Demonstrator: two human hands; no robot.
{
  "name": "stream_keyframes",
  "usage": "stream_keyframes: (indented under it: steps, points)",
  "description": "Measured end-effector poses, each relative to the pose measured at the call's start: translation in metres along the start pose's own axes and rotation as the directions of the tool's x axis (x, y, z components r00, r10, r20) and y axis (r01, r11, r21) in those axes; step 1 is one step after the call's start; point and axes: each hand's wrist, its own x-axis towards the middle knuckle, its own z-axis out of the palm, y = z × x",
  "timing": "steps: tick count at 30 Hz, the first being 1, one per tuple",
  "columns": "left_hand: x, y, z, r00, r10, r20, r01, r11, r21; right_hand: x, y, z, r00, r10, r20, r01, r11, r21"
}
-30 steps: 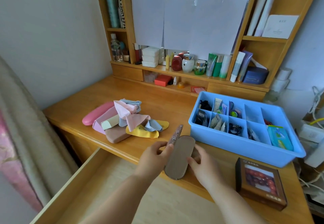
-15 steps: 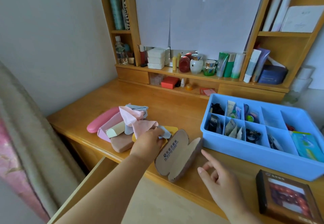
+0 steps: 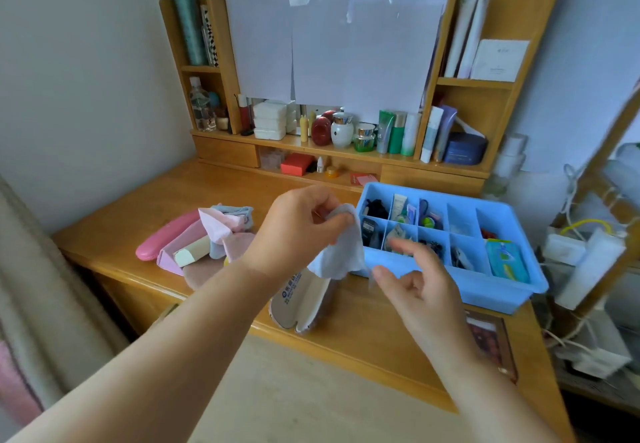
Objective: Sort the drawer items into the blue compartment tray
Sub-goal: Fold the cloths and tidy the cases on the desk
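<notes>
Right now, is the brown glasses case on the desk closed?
No, the brown glasses case lies open on the desk, its pale lining showing below the cloth the left hand pinches.

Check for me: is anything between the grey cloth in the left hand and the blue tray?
Nothing visible blocks it. The left hand pinches the grey cloth just in front of the blue tray; the right hand hovers beside it, holding nothing.

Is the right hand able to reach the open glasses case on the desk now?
Probably yes. The right hand is open, holding nothing, and hovers just right of the open glasses case; nothing lies between them.
</notes>
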Motion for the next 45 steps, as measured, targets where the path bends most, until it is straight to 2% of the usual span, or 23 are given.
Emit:
stream_keyframes:
  steps: [2,4,6,7,9,12,15,17,19,23,25,27,29,30,32,35,37,39,40,42,44,45]
  points:
    - [-0.010,0.015,0.015,0.998,-0.024,0.050,0.028,0.996,-0.088,-0.001,-0.012,-0.016,0.999,-0.022,0.039,0.026,0.994,-0.103]
    - [-0.019,0.025,0.032,0.994,-0.066,0.088,0.079,0.985,-0.151,-0.005,-0.015,-0.030,0.998,0.006,0.055,0.013,0.943,-0.334]
    - [-0.025,0.031,0.047,0.988,-0.112,0.104,0.134,0.965,-0.227,-0.009,-0.010,-0.045,1.000,0.018,0.016,-0.008,0.866,-0.501]
    - [-0.027,0.032,0.053,0.985,-0.139,0.106,0.163,0.950,-0.265,-0.012,-0.005,-0.053,1.000,0.028,-0.011,-0.030,0.855,-0.518]
    - [-0.029,0.030,0.061,0.973,-0.196,0.124,0.226,0.924,-0.310,-0.015,0.005,-0.068,0.998,0.053,-0.018,-0.056,0.880,-0.472]
    - [-0.034,0.019,0.068,0.949,-0.260,0.177,0.303,0.907,-0.293,-0.014,0.016,-0.088,0.989,0.133,0.063,-0.103,0.933,-0.344]
    - [-0.039,0.002,0.072,0.930,-0.313,0.194,0.356,0.900,-0.251,-0.009,0.024,-0.089,0.951,0.282,0.130,-0.254,0.947,-0.196]
    - [-0.041,-0.008,0.075,0.923,-0.341,0.177,0.376,0.898,-0.230,-0.003,0.030,-0.083,0.928,0.332,0.171,-0.316,0.942,-0.115]
    - [-0.042,-0.015,0.076,0.928,-0.349,0.129,0.370,0.904,-0.214,0.006,0.032,-0.077,0.939,0.299,0.169,-0.286,0.953,-0.098]
    - [-0.055,-0.028,0.075,0.938,-0.343,0.056,0.346,0.907,-0.239,0.011,0.035,-0.071,0.974,0.134,0.185,-0.090,0.969,-0.231]
    - [-0.074,-0.038,0.082,0.943,-0.326,0.061,0.332,0.931,-0.151,0.003,0.044,-0.068,0.948,0.093,0.306,0.032,0.924,-0.381]
    - [-0.097,-0.050,0.093,0.943,-0.315,0.109,0.320,0.947,-0.033,-0.006,0.054,-0.063,0.888,0.080,0.452,0.211,0.803,-0.557]
    - [-0.114,-0.061,0.103,0.942,-0.295,0.160,0.288,0.955,0.068,-0.010,0.062,-0.059,0.842,0.057,0.536,0.346,0.707,-0.617]
    - [-0.118,-0.066,0.106,0.944,-0.285,0.165,0.272,0.957,0.100,-0.009,0.064,-0.057,0.833,0.047,0.552,0.368,0.697,-0.615]
    - [-0.118,-0.072,0.110,0.956,-0.268,0.123,0.250,0.958,0.144,-0.004,0.068,-0.054,0.844,0.042,0.535,0.368,0.680,-0.634]
    - [-0.107,-0.071,0.114,0.977,-0.212,0.027,0.200,0.952,0.231,0.011,0.070,-0.048,0.903,0.058,0.427,0.309,0.603,-0.736]
    - [-0.098,-0.068,0.120,0.983,-0.180,0.016,0.165,0.932,0.323,0.021,0.072,-0.042,0.922,0.068,0.380,0.280,0.559,-0.780]
    - [-0.089,-0.067,0.127,0.971,-0.237,0.026,0.205,0.885,0.418,0.028,0.073,-0.033,0.928,0.079,0.363,0.272,0.523,-0.808]
    - [-0.086,-0.067,0.131,0.963,-0.264,0.057,0.197,0.831,0.520,0.030,0.074,-0.028,0.930,0.087,0.357,0.273,0.487,-0.830]
    - [-0.081,-0.070,0.137,0.934,-0.313,0.172,0.088,0.668,0.739,0.033,0.076,-0.018,0.924,0.121,0.361,0.298,0.362,-0.883]
    - [-0.077,-0.073,0.141,0.900,-0.364,0.241,0.018,0.583,0.812,0.034,0.079,-0.011,0.919,0.143,0.368,0.318,0.283,-0.905]
    - [-0.075,-0.072,0.143,0.890,-0.377,0.257,0.010,0.580,0.815,0.034,0.080,-0.009,0.916,0.151,0.371,0.323,0.268,-0.908]
